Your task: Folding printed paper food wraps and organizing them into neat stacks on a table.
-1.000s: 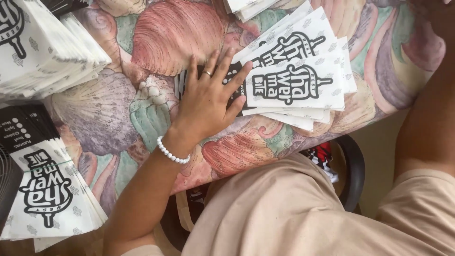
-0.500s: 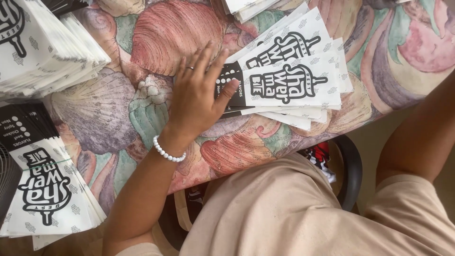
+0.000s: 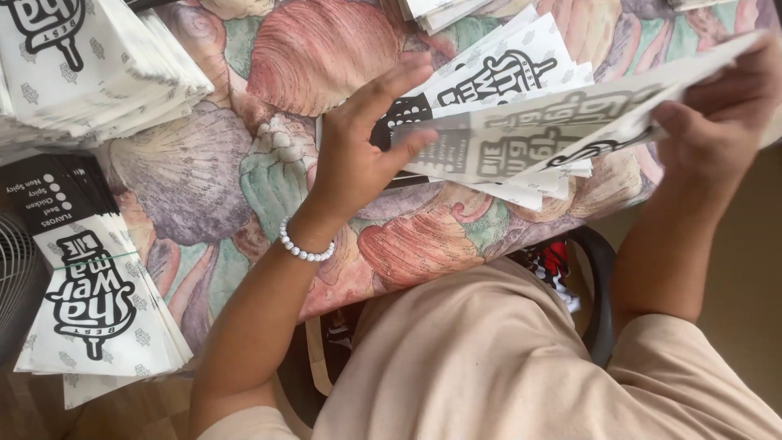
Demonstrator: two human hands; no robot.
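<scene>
My right hand [image 3: 721, 106] grips the right end of a flat white paper bag with black printing [image 3: 562, 122] and holds it tilted above the table. My left hand [image 3: 358, 155], with a pearl bracelet on its wrist, has its fingers spread and touches the left end of that raised bag. Under the bag lies a loose pile of the same printed bags [image 3: 505, 73] on the shell-patterned tablecloth [image 3: 301, 57].
A tall stack of bags [image 3: 90, 65] sits at the upper left. Another bundle, held by a rubber band [image 3: 98, 301], lies at the lower left beside a dark fan grille [image 3: 16, 277]. More bags [image 3: 432, 10] lie at the top edge. My lap and a chair rim [image 3: 599, 285] are below the table edge.
My right hand has come into view and lifted one bag off the pile. My left hand has risen from lying flat on the pile to the raised bag's left end.
</scene>
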